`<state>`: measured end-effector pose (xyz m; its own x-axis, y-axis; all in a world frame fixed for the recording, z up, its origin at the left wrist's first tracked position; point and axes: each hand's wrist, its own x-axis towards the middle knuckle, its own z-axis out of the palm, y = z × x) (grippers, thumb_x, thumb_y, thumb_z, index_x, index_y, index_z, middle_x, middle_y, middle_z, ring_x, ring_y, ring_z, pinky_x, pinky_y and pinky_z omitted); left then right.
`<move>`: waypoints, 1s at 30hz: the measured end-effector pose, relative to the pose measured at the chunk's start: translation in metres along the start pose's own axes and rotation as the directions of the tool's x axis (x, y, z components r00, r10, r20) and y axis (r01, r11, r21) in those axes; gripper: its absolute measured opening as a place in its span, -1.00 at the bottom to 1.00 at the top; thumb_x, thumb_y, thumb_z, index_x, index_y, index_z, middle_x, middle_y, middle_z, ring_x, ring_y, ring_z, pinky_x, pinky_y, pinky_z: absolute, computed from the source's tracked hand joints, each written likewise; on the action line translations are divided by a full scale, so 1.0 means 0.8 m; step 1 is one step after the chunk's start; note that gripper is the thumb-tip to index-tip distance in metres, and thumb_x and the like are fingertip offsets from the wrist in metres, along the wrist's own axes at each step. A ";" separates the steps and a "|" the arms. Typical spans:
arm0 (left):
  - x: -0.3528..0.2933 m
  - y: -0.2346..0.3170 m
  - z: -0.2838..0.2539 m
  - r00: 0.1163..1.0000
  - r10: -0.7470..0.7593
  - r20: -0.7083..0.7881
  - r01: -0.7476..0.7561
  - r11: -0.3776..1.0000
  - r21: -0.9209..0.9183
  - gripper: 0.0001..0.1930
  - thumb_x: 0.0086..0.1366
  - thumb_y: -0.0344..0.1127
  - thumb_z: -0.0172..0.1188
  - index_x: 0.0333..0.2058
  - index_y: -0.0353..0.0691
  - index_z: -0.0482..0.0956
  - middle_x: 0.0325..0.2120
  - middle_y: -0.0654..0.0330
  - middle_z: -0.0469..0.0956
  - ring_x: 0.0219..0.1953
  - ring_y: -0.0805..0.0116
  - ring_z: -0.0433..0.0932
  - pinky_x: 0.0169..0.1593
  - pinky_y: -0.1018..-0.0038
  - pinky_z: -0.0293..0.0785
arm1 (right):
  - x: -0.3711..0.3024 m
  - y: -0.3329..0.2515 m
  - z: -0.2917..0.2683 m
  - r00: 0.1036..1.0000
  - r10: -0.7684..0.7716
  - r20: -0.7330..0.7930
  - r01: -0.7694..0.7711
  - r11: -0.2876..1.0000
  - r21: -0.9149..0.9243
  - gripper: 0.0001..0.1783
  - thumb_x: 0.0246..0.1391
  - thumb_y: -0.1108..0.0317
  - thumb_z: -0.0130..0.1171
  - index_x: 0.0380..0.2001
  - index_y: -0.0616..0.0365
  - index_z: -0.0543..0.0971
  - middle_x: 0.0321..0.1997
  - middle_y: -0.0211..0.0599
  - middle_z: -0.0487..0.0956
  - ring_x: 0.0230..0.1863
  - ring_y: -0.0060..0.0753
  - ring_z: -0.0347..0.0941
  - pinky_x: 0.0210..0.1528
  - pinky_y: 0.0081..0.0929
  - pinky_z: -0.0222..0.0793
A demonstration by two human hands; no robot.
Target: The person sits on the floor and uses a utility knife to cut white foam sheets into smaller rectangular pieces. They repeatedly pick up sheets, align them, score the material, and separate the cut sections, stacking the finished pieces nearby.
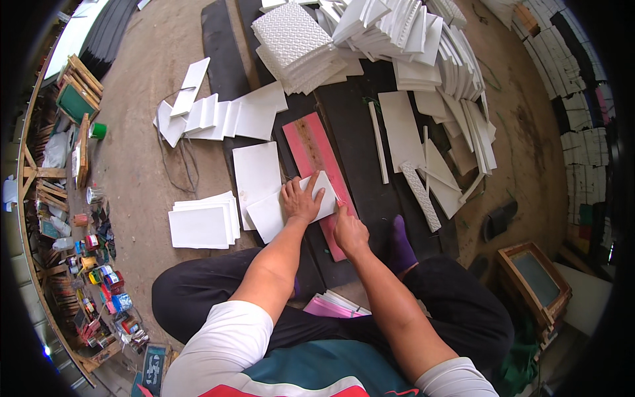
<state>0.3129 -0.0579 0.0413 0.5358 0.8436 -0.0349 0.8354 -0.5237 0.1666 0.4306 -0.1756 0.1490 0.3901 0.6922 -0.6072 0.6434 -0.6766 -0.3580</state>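
Note:
My left hand (pixel 303 200) lies with spread fingers on a white foam board (pixel 266 221), pressing it flat. The board's right end rests across a long pink board (pixel 334 175) with a worn brown strip. My right hand (pixel 350 230) is closed around a slim cutter (pixel 339 199), mostly hidden by the fingers, its tip at the white board's right edge. Another white panel (pixel 256 169) lies partly under the held board. To the left sits a small stack of white panels (pixel 198 227).
Textured white sheets (pixel 291 40) and a tall pile of white panels (pixel 423 40) stand at the back. Offcut strips (pixel 377 142) lie to the right. Paint pots (pixel 112 281) crowd the far left. A wooden frame (pixel 534 281) is at the right, near a dark slipper (pixel 499 220).

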 end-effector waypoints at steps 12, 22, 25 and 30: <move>0.003 0.000 -0.002 1.000 -0.009 0.023 0.010 0.999 -0.034 -0.36 0.45 0.26 0.03 0.47 0.49 0.23 0.09 0.04 0.36 0.19 0.02 0.26 0.42 -0.05 -0.03 | -0.034 0.027 0.021 0.999 0.054 0.007 -0.054 0.998 -0.039 -0.66 0.25 0.38 -0.04 0.04 0.29 0.38 -0.28 0.35 0.69 -0.17 0.37 0.69 -0.09 0.24 0.58; -0.001 -0.003 -0.010 1.000 0.016 -0.008 -0.016 1.000 -0.024 -0.35 0.45 0.26 0.03 0.47 0.40 0.25 0.08 0.05 0.37 0.16 0.03 0.29 0.42 -0.04 0.01 | -0.036 0.041 -0.006 0.997 0.014 -0.074 -0.009 0.998 0.066 -0.42 0.24 0.35 0.02 0.31 0.18 0.25 -0.29 0.32 0.69 -0.24 0.45 0.67 -0.17 0.27 0.57; 0.000 0.001 -0.010 0.999 0.017 -0.037 -0.017 1.000 0.002 -0.34 0.44 0.26 0.04 0.47 0.38 0.27 0.08 0.07 0.37 0.16 0.05 0.30 0.41 -0.03 0.03 | 0.001 0.017 -0.019 0.983 -0.096 -0.157 0.111 0.990 0.091 -0.35 0.20 0.37 0.05 0.35 0.17 0.21 -0.31 0.32 0.68 -0.27 0.46 0.66 -0.20 0.29 0.56; 0.001 0.001 -0.009 1.000 -0.001 0.004 0.001 0.999 -0.044 -0.35 0.43 0.26 0.04 0.45 0.36 0.30 0.10 0.06 0.37 0.19 0.04 0.28 0.42 -0.03 0.00 | 0.058 -0.011 -0.015 0.975 -0.150 -0.166 0.156 0.987 0.025 -0.23 0.26 0.35 -0.01 0.52 0.06 0.09 -0.30 0.30 0.69 -0.26 0.40 0.66 -0.20 0.29 0.55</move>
<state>0.3127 -0.0569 0.0487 0.5359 0.8434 -0.0391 0.8296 -0.5174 0.2097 0.4509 -0.1348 0.1325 0.3934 0.8176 -0.4204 0.6794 -0.5666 -0.4662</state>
